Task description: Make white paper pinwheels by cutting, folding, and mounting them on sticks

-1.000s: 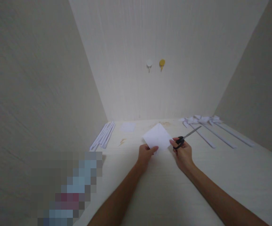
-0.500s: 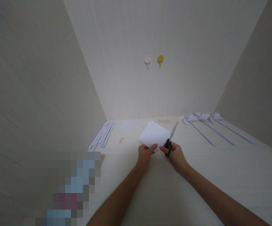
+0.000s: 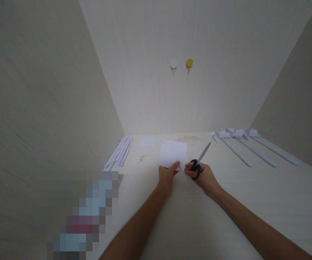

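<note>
A pale counter (image 3: 226,202) runs ahead between light walls, and the work sits in its middle. On the far right lies a row of long folded paper strips (image 3: 249,150) with bow-like heads; on the far left, a bundle of plain paper strips (image 3: 119,153). Centre stage is the white paper sheet (image 3: 172,153), held up just above the counter. The left hand (image 3: 168,177) pinches its near lower edge, grip pressed tight on the paper. Just to the right, the right hand (image 3: 203,177) is closed through the black handles of the scissors (image 3: 199,162). Their blades look shut, long axis pointing away and to the right, clear of the sheet's right edge. So the paper lies left of the blades, close beside but apart.
</note>
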{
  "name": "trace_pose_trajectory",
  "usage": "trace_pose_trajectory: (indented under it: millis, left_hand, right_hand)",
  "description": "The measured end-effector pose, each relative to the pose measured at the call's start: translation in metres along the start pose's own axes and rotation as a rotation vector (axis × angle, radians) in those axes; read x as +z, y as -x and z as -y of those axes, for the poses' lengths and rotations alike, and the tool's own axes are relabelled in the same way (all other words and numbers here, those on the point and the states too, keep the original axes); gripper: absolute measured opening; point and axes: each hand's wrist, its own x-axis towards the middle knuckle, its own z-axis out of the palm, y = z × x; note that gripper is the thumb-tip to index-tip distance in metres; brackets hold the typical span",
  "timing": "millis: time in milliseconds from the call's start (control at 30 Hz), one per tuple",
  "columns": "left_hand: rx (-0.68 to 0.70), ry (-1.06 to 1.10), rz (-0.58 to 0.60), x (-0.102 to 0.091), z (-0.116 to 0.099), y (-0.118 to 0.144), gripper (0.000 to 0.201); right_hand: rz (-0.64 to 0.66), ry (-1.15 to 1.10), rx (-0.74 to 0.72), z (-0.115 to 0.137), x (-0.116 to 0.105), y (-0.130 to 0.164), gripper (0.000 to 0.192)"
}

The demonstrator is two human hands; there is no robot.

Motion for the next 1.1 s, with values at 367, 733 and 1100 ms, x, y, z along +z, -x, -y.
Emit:
trace_pose_trajectory:
  millis: [367,733,1100]
  left_hand:
    - [0.014,-0.070,-0.021,0.0004,0.0024,0.0000,0.024]
    - [0.027,-0.213,-0.047,0.0027,-0.0045,0.0051,0.016]
    - [0.047,-0.206,0.023,0.0019,-0.0027,0.0062,0.020]
  right_hand:
    - [0.000,0.133,-0.076,0.0008,0.0025,0.0018,0.023]
    - [-0.025,0.184,-0.050,0.0012,0.0039,0.0037,0.024]
    - [0.041,0.225,-0.059,-0.0001,0.0005,0.0026,0.020]
